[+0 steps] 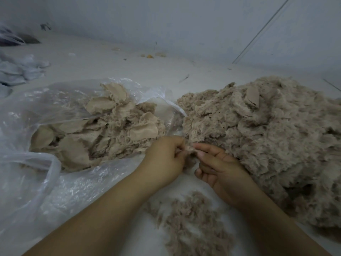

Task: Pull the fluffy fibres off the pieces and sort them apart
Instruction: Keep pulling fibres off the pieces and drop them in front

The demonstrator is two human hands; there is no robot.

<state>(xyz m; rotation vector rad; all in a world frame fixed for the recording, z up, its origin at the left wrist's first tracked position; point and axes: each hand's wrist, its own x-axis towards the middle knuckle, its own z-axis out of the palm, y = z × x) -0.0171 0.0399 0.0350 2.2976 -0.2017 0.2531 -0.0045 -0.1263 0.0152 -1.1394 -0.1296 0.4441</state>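
Three lots of beige material lie on the pale counter [114, 63]. Lot one: a clear plastic bag [36, 111], mouth open toward me, holding stripped backing pieces [103, 133], flat and tan, some with fringe left at their edges. Lot two: a large heap of fluffy pieces [276, 137] to my right, its near edge touching the bag's rim. Lot three: a small loose pile of pulled fibres [193, 222] on the counter, below and between my forearms.

My hands meet just in front of the gap between bag and heap. My left hand [166, 157] has its fingers curled, pinching one small fluffy piece [188, 150]. My right hand [217, 163], palm turned inward, pinches the same piece's fluff with thumb and forefinger; its other fingers are loosely bent.

Edges: a wall stands behind the counter. Pale grey cloth scraps [20, 71] sit at the far left. Small bits of debris [150, 56] lie near the wall. Bare counter shows behind the bag and heap.
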